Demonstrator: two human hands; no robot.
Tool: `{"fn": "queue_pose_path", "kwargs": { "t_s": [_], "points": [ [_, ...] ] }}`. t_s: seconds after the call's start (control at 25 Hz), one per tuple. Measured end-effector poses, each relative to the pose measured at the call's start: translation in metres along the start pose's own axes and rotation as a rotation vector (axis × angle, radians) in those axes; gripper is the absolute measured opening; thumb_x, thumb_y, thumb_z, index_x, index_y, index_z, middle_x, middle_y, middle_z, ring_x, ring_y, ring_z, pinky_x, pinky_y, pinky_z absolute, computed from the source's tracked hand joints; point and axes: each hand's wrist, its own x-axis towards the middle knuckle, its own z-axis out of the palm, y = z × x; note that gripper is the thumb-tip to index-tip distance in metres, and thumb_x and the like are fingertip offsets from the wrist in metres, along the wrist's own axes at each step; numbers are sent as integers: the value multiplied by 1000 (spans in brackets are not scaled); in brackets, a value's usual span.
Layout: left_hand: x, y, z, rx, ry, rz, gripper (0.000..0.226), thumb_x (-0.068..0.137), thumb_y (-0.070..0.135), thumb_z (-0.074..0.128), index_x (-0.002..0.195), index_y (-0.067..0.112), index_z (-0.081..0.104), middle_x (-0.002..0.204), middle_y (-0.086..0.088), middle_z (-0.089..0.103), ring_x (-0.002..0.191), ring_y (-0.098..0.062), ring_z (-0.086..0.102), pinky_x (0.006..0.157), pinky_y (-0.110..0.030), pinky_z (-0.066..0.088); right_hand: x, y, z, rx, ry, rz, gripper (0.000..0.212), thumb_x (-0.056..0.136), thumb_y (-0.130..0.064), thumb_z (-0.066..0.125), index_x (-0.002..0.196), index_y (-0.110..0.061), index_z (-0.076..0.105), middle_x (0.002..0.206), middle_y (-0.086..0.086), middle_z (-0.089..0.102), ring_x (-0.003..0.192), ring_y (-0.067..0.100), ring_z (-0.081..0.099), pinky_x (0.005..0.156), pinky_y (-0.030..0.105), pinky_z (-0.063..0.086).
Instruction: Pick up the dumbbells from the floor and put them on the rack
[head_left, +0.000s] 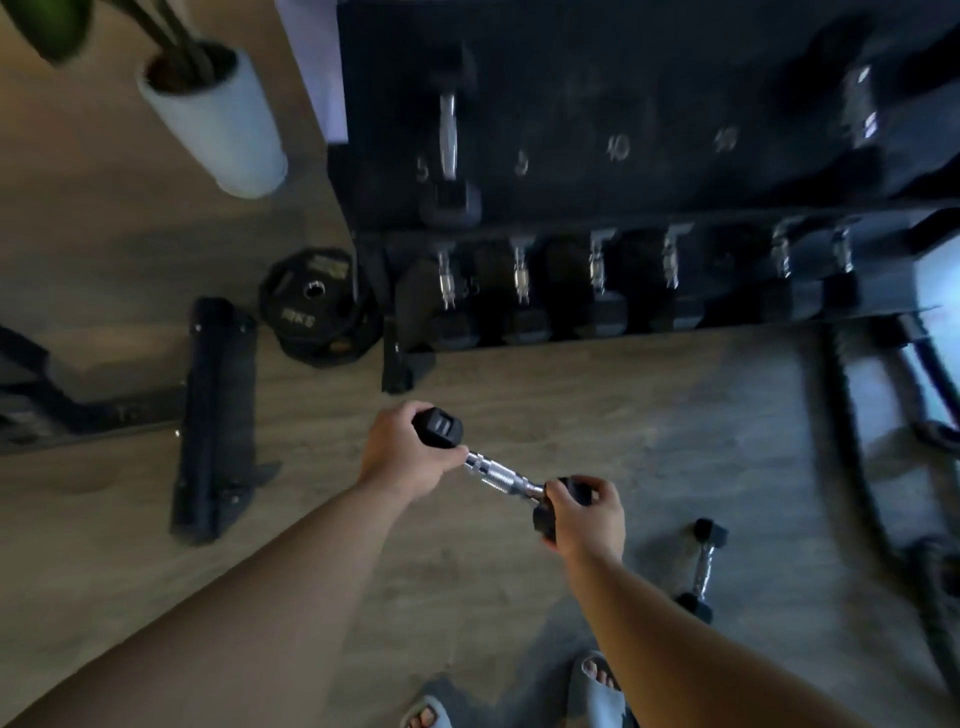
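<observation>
Chrome handle bare between the two hands; both hands sit on the black hex heads instead. Left hand (402, 452) is wrapped round the far head, right hand (587, 517) clamped on the near head; the held dumbbell (506, 475) hangs in the air, tilted, in front of the rack (649, 228) and clear of the floor.

Risks as I read them:
- head grips are weaker than a handle grip; heads are wide and faceted, so a slip at either end drops that end; the sandalled toes (597, 675) are right below
- two hands on the ends means the bar can twist if one lets go first when seating it
- the lower tier looks full of dumbbells; the upper tray shows numbered slots, several apparently open, but the frame is blurred and I can't tell which slot matches; wrong slot or a short reach could knock a neighbour or pinch fingers between heads

Second dumbbell (701, 569) lies on the floor just right of the person's right forearm, near the feet; trip hazard on the step toward the rack, and it is the next pick.
</observation>
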Motion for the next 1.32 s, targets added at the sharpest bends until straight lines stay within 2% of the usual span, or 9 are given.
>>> {"fn": "queue_pose_path", "kwargs": {
  "t_s": [0.08,0.24,0.4,0.52,0.6,0.76,0.88,1.08,1.32],
  "points": [
    [-9,52,-45,47,-9,95,66,57,31,97,117,21,71,112,-3,67,96,-18,65,76,-21,44,-40,-46,-10,127,-6,54,24,83,-12,78,102,-17,64,84,0,64,64,15,63,71,57,63],
    [-12,144,-117,116,-54,213,66,61,26,95,121,25,70,116,-3,63,98,-17,62,70,-19,44,-93,-112,-13,364,-13,96,27,83,-12,78,104,-18,62,94,2,64,79,19,66,71,52,64],
    [22,223,-151,238,-96,342,77,61,28,96,131,26,64,125,-3,55,112,-20,56,87,-26,42,-95,-168,0,574,8,116,35,83,-13,78,111,-18,59,103,4,64,85,21,68,67,43,64],
    [52,273,-154,325,-132,425,91,63,28,95,143,22,53,131,0,51,119,-18,52,92,-27,41,-76,-208,9,688,-12,158,40,84,-12,77,117,-18,55,107,5,61,93,25,67,78,48,64],
    [75,304,-149,394,-137,477,86,65,29,94,141,19,55,131,0,52,119,-19,53,93,-28,43,-53,-229,16,740,-3,184,41,84,-13,77,118,-19,54,106,4,62,93,24,67,82,49,63],
    [122,354,-144,474,-152,522,83,63,33,94,137,19,60,127,-1,55,116,-21,56,98,-35,49,-14,-278,27,777,7,181,39,83,-14,77,114,-21,55,106,4,64,89,23,69,83,50,63],
    [159,386,-140,498,-142,550,83,63,34,95,137,20,61,126,-1,57,114,-23,58,95,-38,54,14,-314,38,794,54,194,40,82,-15,78,115,-22,56,105,0,64,85,19,68,81,48,63],
    [229,440,-122,584,-177,666,84,64,38,94,139,21,60,124,0,58,113,-22,59,97,-40,51,63,-367,57,791,122,222,39,79,-19,81,112,-23,59,103,-1,65,80,17,66,82,50,63],
    [308,496,-94,666,-313,845,80,63,36,94,133,19,60,124,-4,58,110,-24,60,93,-40,52,116,-409,81,767,290,191,46,75,-18,85,115,-19,62,115,4,68,96,22,69,87,37,57]
  ]
}}
